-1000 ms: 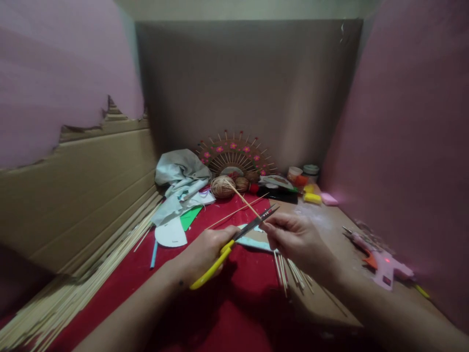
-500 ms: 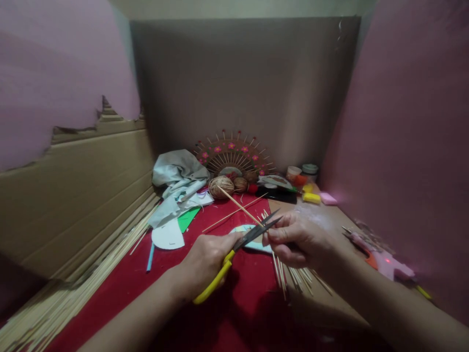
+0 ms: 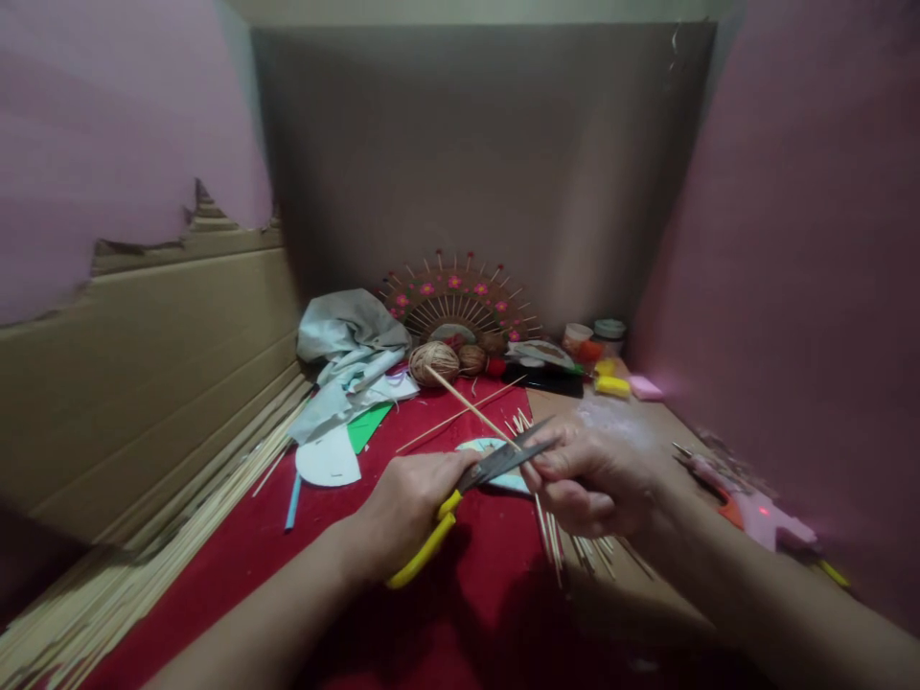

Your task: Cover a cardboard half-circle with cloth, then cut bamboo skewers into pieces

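My left hand (image 3: 417, 503) is wrapped round the yellow-handled scissors (image 3: 424, 551), whose dark blades point up to the right. A thin wooden stick (image 3: 471, 406) crosses between the blades, slanting up to the left towards a ball of twine (image 3: 434, 364). Its lower end is pinched in the fingers of my right hand (image 3: 589, 479), close to the blade tips. Behind the blades lies a pale blue-edged disc (image 3: 514, 479), partly hidden. Several cut sticks (image 3: 593, 554) lie under and beside my right hand.
Long sticks (image 3: 172, 527) run along the cardboard wall at left. Grey cloth (image 3: 349, 331) and a white paper piece (image 3: 328, 458) lie back left. A flowered fan (image 3: 454, 287) stands at the back. A pink glue gun (image 3: 772, 520) and pliers (image 3: 701, 470) are at right.
The scissor blades have closed slightly around the stick. My right hand has shifted a little to the right and down. The view has moved slightly.
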A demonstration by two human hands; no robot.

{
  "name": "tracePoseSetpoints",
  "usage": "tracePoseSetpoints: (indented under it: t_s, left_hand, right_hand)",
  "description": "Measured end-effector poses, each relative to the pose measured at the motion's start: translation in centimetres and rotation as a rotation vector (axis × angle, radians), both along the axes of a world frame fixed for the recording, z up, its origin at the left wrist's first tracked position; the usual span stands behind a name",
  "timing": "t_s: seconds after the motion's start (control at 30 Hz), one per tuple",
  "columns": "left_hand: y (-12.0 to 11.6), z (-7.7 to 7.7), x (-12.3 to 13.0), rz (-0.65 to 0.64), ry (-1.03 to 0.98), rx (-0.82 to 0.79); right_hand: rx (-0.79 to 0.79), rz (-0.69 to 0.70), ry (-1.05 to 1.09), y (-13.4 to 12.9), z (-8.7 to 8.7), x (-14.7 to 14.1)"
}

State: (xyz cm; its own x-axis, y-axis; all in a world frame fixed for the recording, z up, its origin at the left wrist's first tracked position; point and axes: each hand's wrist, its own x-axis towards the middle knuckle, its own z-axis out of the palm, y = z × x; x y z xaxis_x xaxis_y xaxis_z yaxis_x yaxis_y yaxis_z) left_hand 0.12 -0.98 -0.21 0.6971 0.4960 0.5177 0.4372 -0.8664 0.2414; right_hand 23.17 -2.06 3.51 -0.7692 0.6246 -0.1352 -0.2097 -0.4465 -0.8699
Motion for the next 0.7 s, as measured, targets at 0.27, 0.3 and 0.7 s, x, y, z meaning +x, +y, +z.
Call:
tracePoseSetpoints:
  t_s: [0.27,0.3,0.7]
  left_hand:
    - [-0.7,-0.1,0.0,-0.008,0.065,0.050]
    - [-0.7,-0.1,0.0,-0.020,0.060,0.034]
    - [0.1,-1.3,-0.2,0.060,0.100,-0.156]
  right_hand:
    - [-0.093,0.169,0.118,0.5,-0.5,0.6]
    - [-0.070,0.133,0.100,0.5,-0.4,0.6]
    - [0.393,-0.504,-0.379,-0.7,0.3,-0.6]
